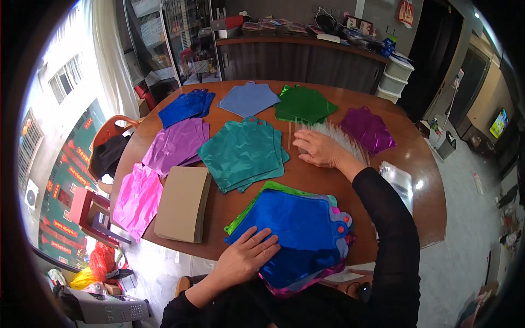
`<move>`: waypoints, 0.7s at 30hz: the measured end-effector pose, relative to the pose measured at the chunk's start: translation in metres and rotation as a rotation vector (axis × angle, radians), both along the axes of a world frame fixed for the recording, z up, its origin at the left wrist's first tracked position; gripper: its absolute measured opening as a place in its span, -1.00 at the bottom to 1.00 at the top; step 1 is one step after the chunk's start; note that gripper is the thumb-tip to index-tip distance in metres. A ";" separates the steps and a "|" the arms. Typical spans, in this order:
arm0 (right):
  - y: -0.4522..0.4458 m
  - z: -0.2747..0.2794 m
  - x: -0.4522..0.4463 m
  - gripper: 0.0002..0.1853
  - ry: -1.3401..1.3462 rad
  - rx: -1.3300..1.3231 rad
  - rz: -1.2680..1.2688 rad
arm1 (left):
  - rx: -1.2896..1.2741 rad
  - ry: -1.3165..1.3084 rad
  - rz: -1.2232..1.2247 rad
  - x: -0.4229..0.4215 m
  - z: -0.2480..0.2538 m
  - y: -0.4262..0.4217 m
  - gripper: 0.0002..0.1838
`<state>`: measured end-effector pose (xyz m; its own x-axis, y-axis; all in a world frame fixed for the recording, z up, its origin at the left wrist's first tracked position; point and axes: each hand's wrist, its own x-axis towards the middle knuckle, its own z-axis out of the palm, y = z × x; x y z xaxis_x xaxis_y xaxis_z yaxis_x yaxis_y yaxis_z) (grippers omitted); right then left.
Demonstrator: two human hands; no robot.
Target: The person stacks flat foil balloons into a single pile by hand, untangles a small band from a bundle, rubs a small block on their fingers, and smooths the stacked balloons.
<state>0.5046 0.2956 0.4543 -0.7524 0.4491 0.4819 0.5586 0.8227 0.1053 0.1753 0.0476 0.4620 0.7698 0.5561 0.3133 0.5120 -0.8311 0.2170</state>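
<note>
My left hand (247, 257) lies flat, fingers stretched, on the left part of a dark blue foil sheet (298, 229). That sheet tops a fanned stack near me, with green, grey-blue and magenta edges showing beneath and red dots on its right-hand tabs. My right hand (316, 148) reaches across the table over the left end of a pile of thin clear plastic sticks (347, 139). Its fingers are slightly bent and apart, and nothing held shows in them. Left of this hand lies a teal foil stack (240, 150).
More foil stacks lie around the wooden table (219, 229): blue (183, 106), light blue (249, 98), green (303, 104), purple (366, 128), violet (172, 145) and pink (136, 199). A cardboard stack (180, 202) sits at left, clear plastic packets (396, 183) at right.
</note>
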 end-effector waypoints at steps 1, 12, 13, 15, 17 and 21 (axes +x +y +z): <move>-0.009 0.005 -0.001 -0.74 0.021 0.037 -0.010 | 0.001 0.000 0.007 0.001 0.001 -0.001 -0.61; -0.178 0.052 0.001 -0.68 0.197 -0.401 -0.249 | 0.038 -0.004 -0.036 0.001 0.001 0.000 -0.66; -0.184 0.048 0.001 -0.68 0.196 -0.400 -0.244 | 0.039 -0.004 -0.031 0.002 0.002 0.002 -0.66; -0.195 0.042 0.000 -0.68 0.130 -0.419 -0.229 | 0.042 -0.009 -0.048 0.003 0.003 0.007 -0.66; -0.200 0.039 0.000 -0.69 0.070 -0.433 -0.215 | 0.048 -0.008 -0.068 0.004 0.004 0.009 -0.66; -0.165 0.037 -0.028 -0.69 0.021 -0.228 -0.123 | 0.058 -0.016 -0.080 0.005 0.002 0.010 -0.65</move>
<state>0.4762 0.1308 0.4918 -0.6766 0.6351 0.3727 0.6557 0.7499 -0.0875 0.1803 0.0573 0.4642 0.8058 0.4734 0.3559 0.4399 -0.8807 0.1754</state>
